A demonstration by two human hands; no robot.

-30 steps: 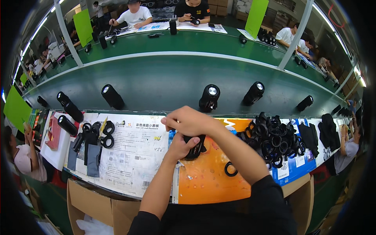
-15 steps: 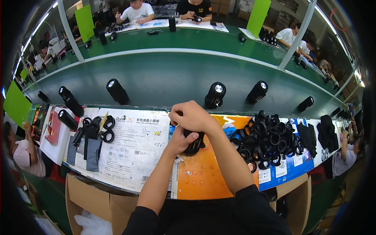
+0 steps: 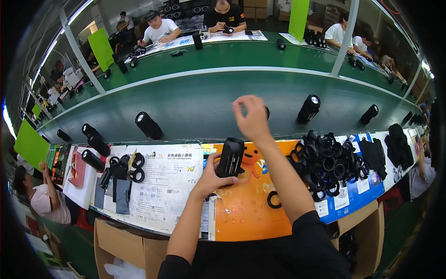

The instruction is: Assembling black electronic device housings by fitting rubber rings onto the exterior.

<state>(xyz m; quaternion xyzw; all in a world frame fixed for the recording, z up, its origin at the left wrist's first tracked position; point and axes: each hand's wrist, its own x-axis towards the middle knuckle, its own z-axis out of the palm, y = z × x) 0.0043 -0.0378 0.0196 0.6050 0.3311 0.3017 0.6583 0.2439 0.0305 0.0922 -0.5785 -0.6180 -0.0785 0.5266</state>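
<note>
The left hand (image 3: 209, 180) wraps thumb and fingers around the lower part of a black cylinder (image 3: 230, 158), which leans slightly to the right over the orange sheet (image 3: 241, 216); whether its base touches the sheet I cannot tell; the right hand (image 3: 251, 117) hangs apart from it, farther out above the green surface (image 3: 200, 104), its fingers bent, and I cannot tell whether they pinch anything; another black cylinder is mostly hidden behind that hand; nearer the body, a single black ring (image 3: 269, 200) lies on the orange sheet, beneath the right forearm; to the right, a heap of black rings (image 3: 328, 163) spreads over a blue sheet (image 3: 354, 201), with dark cloth (image 3: 398, 148) beyond; to the left, a white printed sheet (image 3: 162, 188) covers the tabletop (image 3: 186, 141), bearing a few black rings (image 3: 138, 176) and a grey strip (image 3: 122, 197); more dark cylinders stand farther out, one at left (image 3: 148, 126) and one at right (image 3: 308, 109); across the green surface, two people sit at work, one in white (image 3: 160, 30), one in black (image 3: 223, 19).
</note>
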